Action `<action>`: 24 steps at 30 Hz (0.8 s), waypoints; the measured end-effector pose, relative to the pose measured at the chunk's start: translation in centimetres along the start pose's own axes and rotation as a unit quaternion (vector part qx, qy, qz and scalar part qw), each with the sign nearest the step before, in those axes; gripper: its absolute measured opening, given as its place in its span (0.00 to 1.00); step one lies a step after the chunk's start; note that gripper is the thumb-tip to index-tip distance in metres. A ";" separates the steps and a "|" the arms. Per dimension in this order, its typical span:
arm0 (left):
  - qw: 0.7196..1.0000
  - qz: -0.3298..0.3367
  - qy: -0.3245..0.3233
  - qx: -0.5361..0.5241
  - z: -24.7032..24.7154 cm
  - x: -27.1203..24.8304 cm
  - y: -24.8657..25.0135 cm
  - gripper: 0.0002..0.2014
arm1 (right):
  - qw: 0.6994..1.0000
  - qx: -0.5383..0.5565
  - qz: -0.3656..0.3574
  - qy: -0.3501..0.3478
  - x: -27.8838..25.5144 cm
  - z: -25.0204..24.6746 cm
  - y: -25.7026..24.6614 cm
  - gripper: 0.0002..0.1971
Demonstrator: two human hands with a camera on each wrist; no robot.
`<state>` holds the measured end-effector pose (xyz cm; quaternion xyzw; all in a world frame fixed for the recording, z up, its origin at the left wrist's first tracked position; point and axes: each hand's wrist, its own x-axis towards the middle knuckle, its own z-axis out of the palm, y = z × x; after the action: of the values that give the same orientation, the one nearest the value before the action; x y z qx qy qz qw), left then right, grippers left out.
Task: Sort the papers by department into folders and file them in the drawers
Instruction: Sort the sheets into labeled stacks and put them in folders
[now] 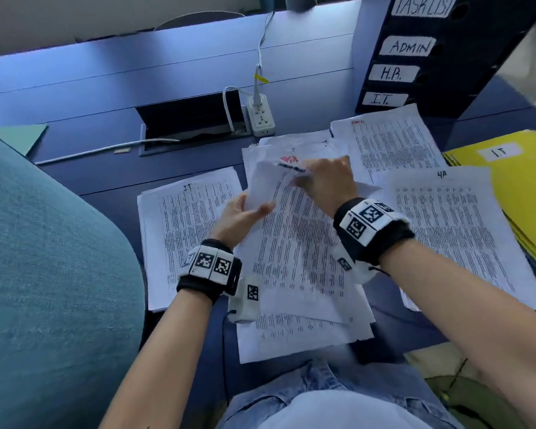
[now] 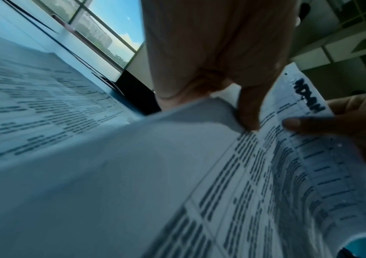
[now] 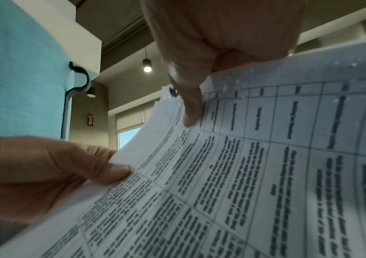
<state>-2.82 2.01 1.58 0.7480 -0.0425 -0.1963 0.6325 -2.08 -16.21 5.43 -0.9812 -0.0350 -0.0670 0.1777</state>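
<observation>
My left hand [image 1: 254, 209] grips the left edge of a lifted sheaf of printed sheets [image 1: 294, 243] in the middle of the blue desk [image 1: 106, 97]. My right hand [image 1: 305, 176] pinches the top sheet's upper edge, which curls up. In the left wrist view that sheet [image 2: 288, 174] bears a dark "ADMIN" heading, with my left thumb [image 2: 249, 111] on it. The right wrist view shows the same sheet [image 3: 243, 174] and my right finger [image 3: 191, 111] pressing on it. Sorted piles lie around: IT [image 1: 186, 230], HR [image 1: 452, 236], Admin [image 1: 393, 144]. Yellow folders [image 1: 514, 187] labelled IT sit far right.
A dark drawer unit [image 1: 446, 72] labelled TASKLIST, ADMIN, H.R., I.T. stands at the back right. A white power strip [image 1: 261, 116] and open cable hatch [image 1: 192, 119] lie behind the papers. A teal chair back [image 1: 44, 274] fills the left; a green folder [image 1: 16, 137] lies beyond it.
</observation>
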 end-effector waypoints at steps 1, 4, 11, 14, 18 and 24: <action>1.000 -0.011 0.004 0.007 0.5 0.1 0.2 0.12 | 1.000 0.012 0.012 0.022 0.2 -0.7 0.1 0.19; 0.998 -0.030 0.052 0.031 1.6 0.5 0.9 0.05 | 0.992 0.029 0.069 0.097 0.0 -1.5 1.2 0.16; 0.986 -0.039 0.108 -0.123 4.1 1.8 1.7 0.03 | 0.850 0.393 0.335 0.106 -3.8 -0.8 7.6 0.42; 0.983 -0.068 0.088 -0.144 6.0 2.4 1.6 0.07 | 0.801 0.487 0.347 0.024 -5.0 0.0 10.0 0.19; 0.983 -0.116 0.083 -0.117 8.9 2.6 1.9 0.06 | 0.854 0.415 0.313 0.042 -5.1 -0.8 11.9 0.10; 0.981 -0.081 0.173 0.020 11.7 5.6 4.6 0.17 | 0.862 0.419 0.275 0.081 -1.1 -4.3 16.2 0.01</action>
<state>-0.88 -11.53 3.22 0.7840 0.1245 -0.1136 0.5975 -2.20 -32.86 3.66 -0.7752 0.2262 -0.0736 0.5852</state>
